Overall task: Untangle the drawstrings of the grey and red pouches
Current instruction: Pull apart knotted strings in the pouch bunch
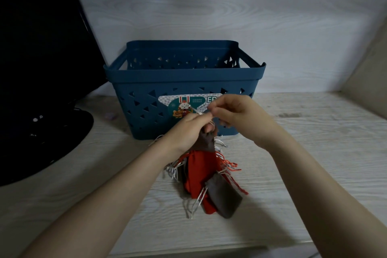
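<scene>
1. Hands: two are in view. The left hand point(185, 132) grips the top of a grey pouch point(206, 142), fingers curled round the fabric. The right hand point(236, 115) pinches a pale drawstring point(198, 111) between thumb and fingertips, just at 1 o'clock from the left hand.
2. Pouches: the cluster hangs from the left hand down to the table at 6 o'clock. At least two grey pouches can be counted, the held one and a lower grey pouch point(225, 199) lying on the surface. At least one red pouch point(199, 172) lies between them. The exact count cannot be told, as the fabrics overlap.
3. Strings: many white strings point(194, 205) and red strings point(231, 167) stick out of the cluster on both sides. They are too tangled to count.
4. Basket: one blue basket point(184, 77) with triangular cut-outs stands at 12 o'clock from the hands, just behind them.
5. Surface: a pale wood-grain table point(314, 153) carries everything. A pale wood-grain wall point(209, 6) rises behind the basket.
6. Room: one dark monitor point(37, 58) on a round black base stands at 9 o'clock, well apart from the pouches.
7. Labels: one sticker point(184, 103) on the basket front shows cartoon figures. Only the letters "ED" can be read; the right hand covers the rest.
</scene>
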A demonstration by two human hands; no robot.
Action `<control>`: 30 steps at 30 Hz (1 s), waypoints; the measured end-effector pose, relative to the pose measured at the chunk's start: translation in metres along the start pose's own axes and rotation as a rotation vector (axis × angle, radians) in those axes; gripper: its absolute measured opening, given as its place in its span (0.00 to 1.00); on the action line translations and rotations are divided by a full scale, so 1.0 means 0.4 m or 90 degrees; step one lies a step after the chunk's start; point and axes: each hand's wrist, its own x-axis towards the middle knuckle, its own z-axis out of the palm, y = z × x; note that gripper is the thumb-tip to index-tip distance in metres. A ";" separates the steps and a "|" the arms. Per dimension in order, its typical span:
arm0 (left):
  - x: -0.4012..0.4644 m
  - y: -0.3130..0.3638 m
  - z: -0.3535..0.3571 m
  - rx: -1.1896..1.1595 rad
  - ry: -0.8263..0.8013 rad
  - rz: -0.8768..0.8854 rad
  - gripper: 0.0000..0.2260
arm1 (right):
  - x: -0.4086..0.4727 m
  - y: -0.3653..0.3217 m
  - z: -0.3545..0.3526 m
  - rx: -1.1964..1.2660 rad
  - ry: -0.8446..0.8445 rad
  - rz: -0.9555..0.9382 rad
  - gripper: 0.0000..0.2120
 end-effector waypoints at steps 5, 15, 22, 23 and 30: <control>0.005 -0.007 -0.009 -0.029 0.079 -0.019 0.18 | -0.013 0.002 -0.011 0.067 -0.005 -0.030 0.05; -0.004 -0.008 -0.019 -0.084 0.033 0.004 0.15 | -0.011 0.020 -0.014 0.105 0.008 0.027 0.06; -0.010 0.002 -0.036 -0.079 0.005 0.035 0.11 | -0.017 0.036 0.012 0.134 -0.016 0.004 0.03; -0.012 0.008 -0.037 -0.065 0.001 0.045 0.11 | -0.016 0.036 0.013 0.135 -0.004 0.000 0.02; -0.018 0.027 -0.041 0.037 -0.022 0.096 0.12 | -0.014 0.027 0.017 0.112 -0.005 -0.022 0.07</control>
